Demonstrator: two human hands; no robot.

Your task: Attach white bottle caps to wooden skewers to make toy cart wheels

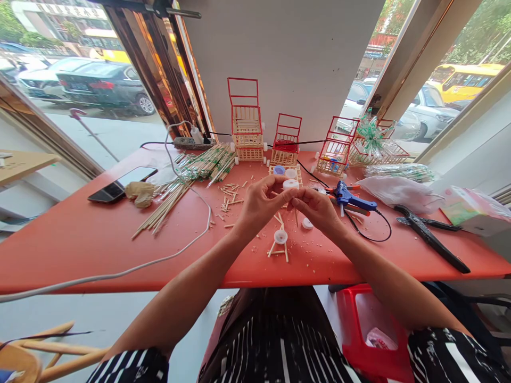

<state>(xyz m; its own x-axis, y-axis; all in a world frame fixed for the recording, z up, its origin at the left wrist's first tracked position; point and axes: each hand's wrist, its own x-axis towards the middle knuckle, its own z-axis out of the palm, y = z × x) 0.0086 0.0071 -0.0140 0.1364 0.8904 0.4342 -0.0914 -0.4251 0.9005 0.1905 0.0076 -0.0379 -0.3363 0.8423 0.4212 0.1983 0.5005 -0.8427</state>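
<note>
Above the middle of the red table (80, 239), my left hand (261, 202) and my right hand (317, 210) meet. Both pinch a small white bottle cap (290, 184) held between their fingertips, with a thin wooden stick hanging below it. Under the hands lie another white cap on crossed sticks (280, 238) and a loose white cap (307, 223). A blue glue gun (351, 198) rests just right of my right hand.
Three small red-framed stick carts (246, 125) (286, 139) (335, 146) stand at the back. A pile of long sticks (187, 181), a phone (120, 185), a power strip (194, 142), a white cable (159, 260), black pliers (431, 236) and plastic bags (395, 191) lie around.
</note>
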